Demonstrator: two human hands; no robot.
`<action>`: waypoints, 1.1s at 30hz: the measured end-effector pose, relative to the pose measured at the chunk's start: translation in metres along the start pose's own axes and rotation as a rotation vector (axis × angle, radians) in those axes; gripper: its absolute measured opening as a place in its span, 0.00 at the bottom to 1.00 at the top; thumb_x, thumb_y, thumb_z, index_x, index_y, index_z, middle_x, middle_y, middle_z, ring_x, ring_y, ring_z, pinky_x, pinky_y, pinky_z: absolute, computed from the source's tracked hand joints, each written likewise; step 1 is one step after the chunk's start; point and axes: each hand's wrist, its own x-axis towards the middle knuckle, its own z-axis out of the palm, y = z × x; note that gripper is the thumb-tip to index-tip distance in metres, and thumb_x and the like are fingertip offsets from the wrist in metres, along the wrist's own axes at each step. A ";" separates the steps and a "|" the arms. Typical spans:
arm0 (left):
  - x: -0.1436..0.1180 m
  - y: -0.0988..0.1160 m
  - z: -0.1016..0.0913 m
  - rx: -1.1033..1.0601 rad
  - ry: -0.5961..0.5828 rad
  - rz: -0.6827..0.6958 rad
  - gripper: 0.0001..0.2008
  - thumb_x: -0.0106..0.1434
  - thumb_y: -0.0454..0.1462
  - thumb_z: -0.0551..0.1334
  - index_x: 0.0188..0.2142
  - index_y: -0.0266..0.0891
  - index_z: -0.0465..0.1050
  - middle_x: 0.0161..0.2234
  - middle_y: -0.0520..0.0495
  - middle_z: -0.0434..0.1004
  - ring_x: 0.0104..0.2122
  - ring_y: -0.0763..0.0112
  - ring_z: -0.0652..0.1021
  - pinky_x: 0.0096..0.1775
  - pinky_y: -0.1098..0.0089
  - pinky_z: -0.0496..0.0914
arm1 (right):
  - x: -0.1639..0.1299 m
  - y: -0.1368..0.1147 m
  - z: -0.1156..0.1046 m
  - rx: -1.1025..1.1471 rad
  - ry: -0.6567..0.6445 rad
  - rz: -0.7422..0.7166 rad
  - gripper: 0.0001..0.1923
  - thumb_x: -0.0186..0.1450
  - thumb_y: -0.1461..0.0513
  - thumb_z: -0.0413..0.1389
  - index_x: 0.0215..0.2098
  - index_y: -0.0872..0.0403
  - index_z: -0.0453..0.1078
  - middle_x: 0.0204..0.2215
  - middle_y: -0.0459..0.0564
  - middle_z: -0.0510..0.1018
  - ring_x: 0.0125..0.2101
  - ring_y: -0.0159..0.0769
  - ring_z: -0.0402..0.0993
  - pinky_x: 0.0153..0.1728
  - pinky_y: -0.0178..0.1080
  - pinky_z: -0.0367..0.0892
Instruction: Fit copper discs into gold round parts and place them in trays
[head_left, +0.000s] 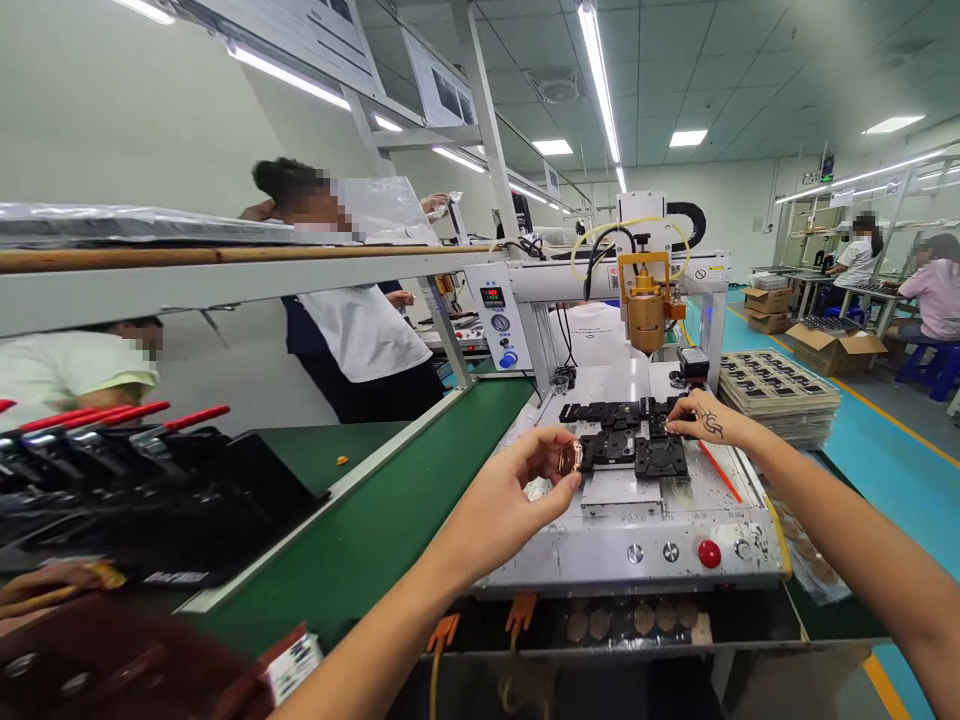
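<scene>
Head: one disc (574,457) in left grip (516,488)

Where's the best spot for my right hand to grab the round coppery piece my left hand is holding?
Probably the exposed right edge of the coppery piece, coming from the right in a light pinch: it looks thin and round, and your left hand covers its left side.

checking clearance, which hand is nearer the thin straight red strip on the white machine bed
Right: the right hand is by the far end of the red strip; the left hand is farther away, to its left.
</scene>
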 end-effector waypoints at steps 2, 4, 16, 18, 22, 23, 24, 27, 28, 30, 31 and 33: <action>-0.014 0.000 0.006 0.005 0.047 -0.003 0.11 0.65 0.39 0.67 0.46 0.41 0.77 0.37 0.48 0.81 0.36 0.66 0.81 0.42 0.65 0.79 | -0.022 -0.012 -0.004 0.016 0.110 0.024 0.13 0.76 0.52 0.62 0.42 0.53 0.80 0.42 0.52 0.83 0.47 0.46 0.79 0.53 0.50 0.74; -0.035 -0.005 0.011 0.007 0.087 -0.015 0.11 0.64 0.39 0.67 0.47 0.42 0.78 0.38 0.48 0.82 0.36 0.66 0.82 0.42 0.67 0.80 | -0.060 -0.024 -0.004 0.029 0.247 0.065 0.15 0.79 0.52 0.55 0.44 0.50 0.81 0.44 0.54 0.83 0.49 0.49 0.78 0.54 0.49 0.71; -0.154 -0.069 0.059 -0.138 -0.138 -0.194 0.17 0.61 0.35 0.70 0.50 0.42 0.76 0.38 0.48 0.85 0.35 0.65 0.85 0.41 0.65 0.81 | -0.249 -0.065 0.054 -0.093 0.622 0.221 0.14 0.74 0.48 0.63 0.44 0.49 0.73 0.39 0.57 0.77 0.43 0.55 0.73 0.49 0.58 0.70; -0.158 -0.078 0.086 -0.157 -0.295 -0.174 0.19 0.60 0.34 0.71 0.51 0.42 0.76 0.45 0.45 0.87 0.43 0.61 0.86 0.49 0.60 0.81 | -0.254 -0.081 0.070 -0.057 0.507 0.150 0.06 0.76 0.54 0.61 0.43 0.47 0.74 0.37 0.55 0.80 0.39 0.51 0.76 0.45 0.54 0.73; -0.151 -0.100 0.141 -0.148 -0.458 -0.102 0.20 0.55 0.32 0.76 0.47 0.43 0.77 0.62 0.36 0.82 0.65 0.48 0.78 0.66 0.51 0.71 | -0.266 -0.106 0.110 -0.007 0.209 -0.002 0.09 0.77 0.63 0.56 0.47 0.48 0.80 0.43 0.53 0.88 0.44 0.50 0.84 0.47 0.51 0.79; -0.147 -0.105 0.151 -0.146 -0.476 -0.088 0.20 0.55 0.31 0.76 0.46 0.43 0.77 0.64 0.35 0.80 0.68 0.47 0.76 0.68 0.50 0.69 | -0.269 -0.109 0.119 -0.012 0.183 -0.020 0.11 0.77 0.64 0.55 0.50 0.49 0.80 0.47 0.55 0.89 0.48 0.53 0.84 0.50 0.54 0.79; -0.144 -0.109 0.158 -0.141 -0.495 -0.074 0.19 0.55 0.31 0.76 0.45 0.43 0.77 0.66 0.35 0.79 0.69 0.47 0.74 0.70 0.49 0.67 | -0.272 -0.110 0.126 -0.017 0.168 -0.033 0.13 0.77 0.66 0.54 0.52 0.50 0.80 0.50 0.57 0.88 0.52 0.55 0.84 0.52 0.57 0.78; -0.144 -0.117 0.166 -0.122 -0.548 -0.036 0.20 0.55 0.29 0.75 0.46 0.42 0.78 0.68 0.34 0.76 0.72 0.46 0.70 0.74 0.45 0.59 | -0.281 -0.109 0.136 -0.013 0.140 -0.056 0.15 0.77 0.68 0.53 0.54 0.51 0.79 0.53 0.58 0.88 0.54 0.55 0.83 0.54 0.58 0.78; -0.148 -0.118 0.164 -0.117 -0.564 -0.029 0.21 0.55 0.29 0.75 0.47 0.41 0.78 0.68 0.34 0.76 0.72 0.46 0.69 0.75 0.44 0.57 | -0.284 -0.108 0.135 -0.006 0.135 -0.057 0.15 0.77 0.68 0.53 0.54 0.51 0.79 0.52 0.57 0.88 0.53 0.53 0.84 0.53 0.56 0.78; -0.157 -0.117 0.159 -0.106 -0.586 -0.026 0.23 0.55 0.29 0.75 0.50 0.41 0.78 0.69 0.35 0.74 0.73 0.46 0.68 0.76 0.43 0.54 | -0.287 -0.105 0.132 0.006 0.138 -0.044 0.13 0.78 0.67 0.53 0.53 0.51 0.78 0.48 0.56 0.88 0.48 0.49 0.85 0.50 0.51 0.79; -0.161 -0.116 0.156 -0.100 -0.593 -0.029 0.24 0.55 0.29 0.74 0.51 0.41 0.77 0.70 0.35 0.74 0.73 0.46 0.68 0.76 0.43 0.54 | -0.287 -0.103 0.131 0.006 0.144 -0.034 0.12 0.79 0.67 0.53 0.53 0.51 0.78 0.45 0.56 0.88 0.45 0.48 0.85 0.48 0.50 0.79; -0.168 -0.114 0.153 -0.084 -0.590 -0.041 0.24 0.56 0.29 0.74 0.52 0.41 0.77 0.71 0.35 0.73 0.73 0.47 0.68 0.76 0.44 0.55 | -0.283 -0.099 0.129 -0.008 0.143 -0.025 0.11 0.80 0.65 0.53 0.52 0.52 0.78 0.44 0.57 0.87 0.43 0.48 0.83 0.45 0.50 0.78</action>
